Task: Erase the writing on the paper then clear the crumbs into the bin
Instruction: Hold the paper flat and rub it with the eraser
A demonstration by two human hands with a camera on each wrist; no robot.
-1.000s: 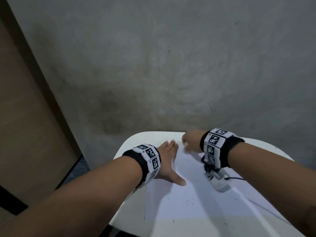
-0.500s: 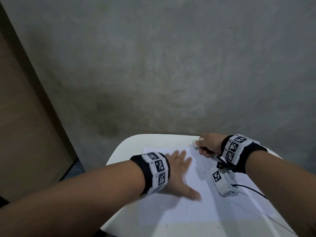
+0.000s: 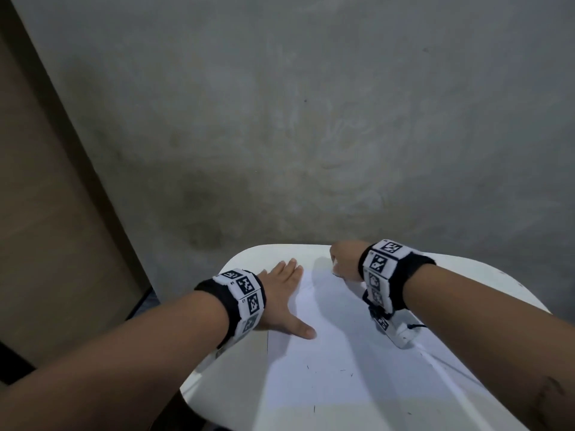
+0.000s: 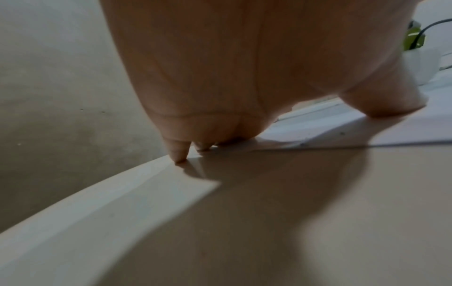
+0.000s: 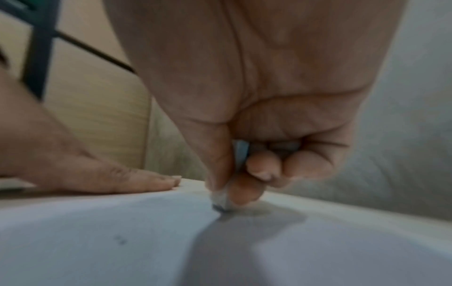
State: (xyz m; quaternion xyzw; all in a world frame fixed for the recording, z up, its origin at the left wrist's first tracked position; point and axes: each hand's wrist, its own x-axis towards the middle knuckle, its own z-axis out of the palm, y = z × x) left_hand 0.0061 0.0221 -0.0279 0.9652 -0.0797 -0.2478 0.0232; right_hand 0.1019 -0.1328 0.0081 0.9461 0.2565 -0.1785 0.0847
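A white sheet of paper (image 3: 339, 362) lies on a small white table (image 3: 249, 349). My left hand (image 3: 281, 293) lies flat on the sheet's left edge, fingers straight and thumb spread; from the left wrist its fingertips (image 4: 179, 157) touch the table's far rim. My right hand (image 3: 343, 259) pinches a small white eraser (image 5: 221, 203) between thumb and fingers. The eraser's dirty tip presses on the paper (image 5: 122, 241) near its far edge. Dark eraser crumbs (image 3: 342, 370) dot the near half of the sheet. No bin is in view.
A grey concrete wall (image 3: 311, 119) stands right behind the table. A brown wooden panel (image 3: 46, 213) is at the left. The table's rounded left edge (image 3: 199, 368) drops to the floor. A wrist camera with a black cable (image 3: 401, 331) hangs over the paper.
My right hand with the eraser has moved left along the paper's far edge, after swinging right half a second ago. My left hand stays flat on the sheet.
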